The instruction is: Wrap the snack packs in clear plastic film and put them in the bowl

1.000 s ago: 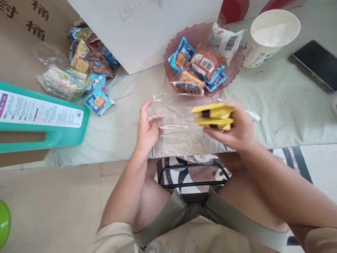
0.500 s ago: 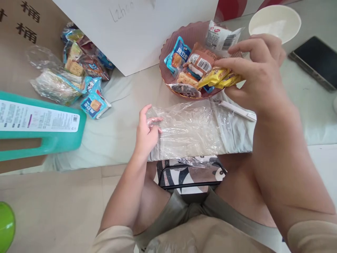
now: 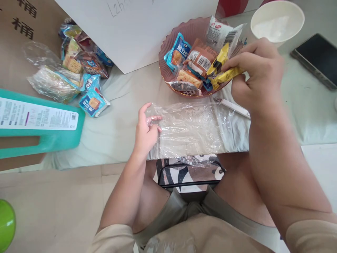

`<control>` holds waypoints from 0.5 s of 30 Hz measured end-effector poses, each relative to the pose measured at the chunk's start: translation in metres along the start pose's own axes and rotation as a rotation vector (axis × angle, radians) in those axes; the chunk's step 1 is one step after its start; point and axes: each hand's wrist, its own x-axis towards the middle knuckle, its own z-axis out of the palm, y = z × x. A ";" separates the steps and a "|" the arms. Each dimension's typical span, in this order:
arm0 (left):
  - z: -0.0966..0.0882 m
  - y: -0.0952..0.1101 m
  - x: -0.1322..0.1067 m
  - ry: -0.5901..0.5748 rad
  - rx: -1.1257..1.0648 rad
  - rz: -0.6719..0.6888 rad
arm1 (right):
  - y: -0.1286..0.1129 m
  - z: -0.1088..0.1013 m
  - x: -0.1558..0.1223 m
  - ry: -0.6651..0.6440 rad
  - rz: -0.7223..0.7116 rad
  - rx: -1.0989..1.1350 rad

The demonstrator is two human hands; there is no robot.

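At the left end of a clear plastic bag [image 3: 189, 130], my left hand [image 3: 146, 131] holds its edge, with the thumb and fingers partly spread and film over some of them. The bag lies flattened and wrinkled, its near edge hanging over the table edge. My right hand [image 3: 259, 73] pinches a yellow snack packet [image 3: 230, 75] at the right rim of a pink ribbed bowl [image 3: 166, 75]. In that bowl are a blue packet [image 3: 179, 52], a brown packet [image 3: 201, 58], a white packet [image 3: 218, 33] and other wrapped snacks.
Behind the bag lies a white-handled tool [image 3: 235, 108], partly covered. A paper cup [image 3: 276, 24] and a phone [image 3: 317, 59] are at right. Several snack packets [image 3: 92, 102], a teal jug [image 3: 71, 137] and a white board [image 3: 139, 35] stand left and behind.
The yellow packet has been tilted and partly lifted at the bowl's right side by my right hand, whose fingers have closed more tightly. My left hand stays on the bag.
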 end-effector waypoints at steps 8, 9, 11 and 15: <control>0.000 0.001 -0.001 -0.007 0.018 -0.011 | -0.007 0.007 0.000 0.062 0.041 -0.033; 0.000 0.000 -0.001 -0.008 0.017 -0.005 | -0.008 0.007 0.000 0.085 0.069 -0.051; 0.000 -0.002 -0.001 -0.011 0.018 0.006 | -0.008 0.009 -0.001 0.098 0.116 -0.056; -0.001 -0.004 0.000 -0.019 0.017 0.015 | -0.009 0.009 -0.002 -0.054 0.161 0.000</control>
